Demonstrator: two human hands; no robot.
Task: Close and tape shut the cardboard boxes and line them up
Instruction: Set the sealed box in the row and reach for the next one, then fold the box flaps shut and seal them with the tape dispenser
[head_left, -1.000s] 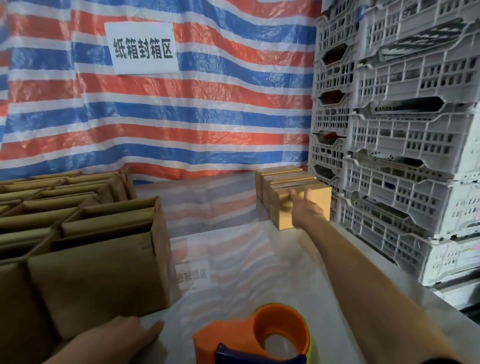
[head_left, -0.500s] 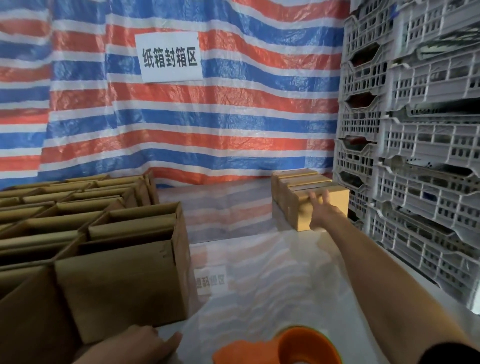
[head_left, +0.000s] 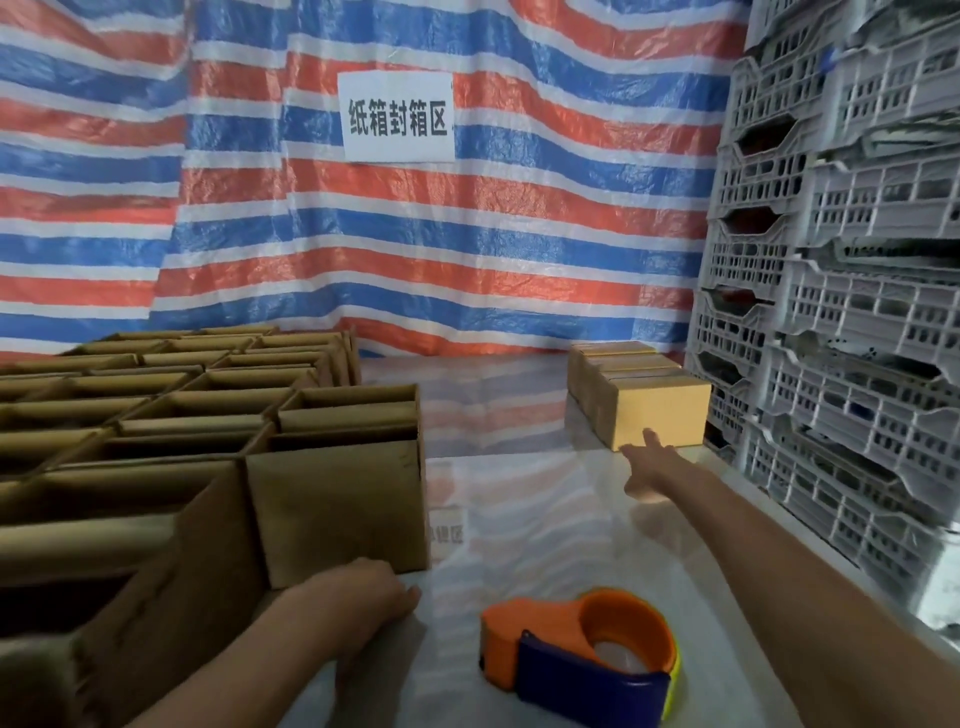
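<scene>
A row of closed cardboard boxes (head_left: 657, 410) stands at the far right of the table, beside the crates. My right hand (head_left: 652, 467) is stretched out just in front of the nearest closed box, fingers straight, holding nothing and slightly apart from it. Many open cardboard boxes (head_left: 332, 493) with upright flaps fill the left side. My left hand (head_left: 363, 597) rests flat on the table at the foot of the nearest open box. An orange and blue tape dispenser (head_left: 582, 660) lies on the table near me, between my arms.
The glossy white table (head_left: 519, 493) reflects the striped tarp (head_left: 467, 260) behind it, which carries a white paper sign (head_left: 397, 117). Stacked grey plastic crates (head_left: 841, 312) wall off the right side.
My right hand has drawn back from the front face of the nearest closed box and now hovers in front of it. The view has shifted, and my left hand sits further forward.
</scene>
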